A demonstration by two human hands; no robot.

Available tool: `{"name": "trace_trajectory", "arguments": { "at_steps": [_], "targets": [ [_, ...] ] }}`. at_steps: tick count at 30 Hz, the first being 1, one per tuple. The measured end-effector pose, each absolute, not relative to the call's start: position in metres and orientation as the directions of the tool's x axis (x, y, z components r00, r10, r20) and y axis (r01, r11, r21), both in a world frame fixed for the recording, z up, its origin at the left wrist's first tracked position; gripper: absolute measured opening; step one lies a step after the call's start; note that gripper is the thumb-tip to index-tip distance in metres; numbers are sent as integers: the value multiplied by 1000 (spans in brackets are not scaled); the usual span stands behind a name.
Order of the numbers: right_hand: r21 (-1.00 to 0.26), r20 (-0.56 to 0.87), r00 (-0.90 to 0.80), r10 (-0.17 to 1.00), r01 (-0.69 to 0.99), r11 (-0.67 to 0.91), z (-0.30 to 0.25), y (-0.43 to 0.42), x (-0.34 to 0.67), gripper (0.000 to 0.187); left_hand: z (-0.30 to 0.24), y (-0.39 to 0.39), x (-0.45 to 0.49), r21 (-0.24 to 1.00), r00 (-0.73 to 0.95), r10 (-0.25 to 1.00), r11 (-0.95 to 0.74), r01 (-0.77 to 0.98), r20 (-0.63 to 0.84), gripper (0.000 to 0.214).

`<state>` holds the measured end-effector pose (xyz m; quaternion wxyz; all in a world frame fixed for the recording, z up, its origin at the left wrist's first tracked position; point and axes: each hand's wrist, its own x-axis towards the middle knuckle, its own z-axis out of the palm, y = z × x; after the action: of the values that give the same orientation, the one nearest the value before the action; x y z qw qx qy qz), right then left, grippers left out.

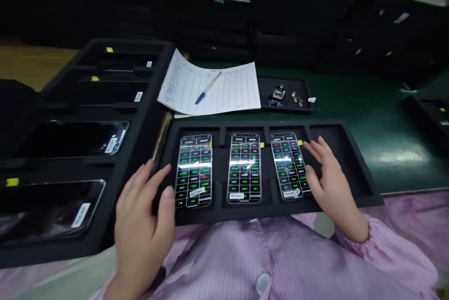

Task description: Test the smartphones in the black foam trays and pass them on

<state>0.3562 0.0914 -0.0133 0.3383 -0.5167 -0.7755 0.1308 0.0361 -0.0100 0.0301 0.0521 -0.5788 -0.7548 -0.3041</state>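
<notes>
A black foam tray (354,169) lies in front of me with three lit phones in its slots. My left hand (142,218) rests open at the tray's left end, its thumb beside the left phone (194,171). My right hand (328,176) lies open on the tray, fingers spread against the right edge of the right phone (289,165). The middle phone (244,168) is untouched. All three screens show grids of green and red cells. The tray's rightmost slot holds no phone.
A larger black tray (140,117) with several dark phones sits at my left. Behind lie a printed sheet (228,89) with a blue pen (207,88), and a small tray (301,103) of small parts. Black trays are stacked at the back on the green mat (386,117).
</notes>
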Motion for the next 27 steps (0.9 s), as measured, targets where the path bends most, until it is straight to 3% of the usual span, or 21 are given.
{"name": "trace_trajectory", "arguments": {
  "at_steps": [4,8,11,14,22,27],
  "targets": [
    [-458,391,-277,878,769,446,-10,104,343,41,37,9,38,344,-259,809,76,936,527,36],
    [-427,391,-316,864,769,475,-4,103,324,38,36,17,37,348,-228,855,59,936,466,36],
    [-438,389,-467,794,665,605,2,101,299,40,33,22,37,348,-225,872,67,935,436,38],
    [-424,330,-549,768,641,640,2,103,276,41,32,29,41,326,-209,897,78,942,389,41],
    [-522,404,-418,814,625,580,1,101,278,40,32,47,54,257,-159,974,114,960,163,49],
    [-500,364,-466,806,633,591,-4,102,274,38,34,40,50,266,-177,949,106,958,261,48]
  ]
}}
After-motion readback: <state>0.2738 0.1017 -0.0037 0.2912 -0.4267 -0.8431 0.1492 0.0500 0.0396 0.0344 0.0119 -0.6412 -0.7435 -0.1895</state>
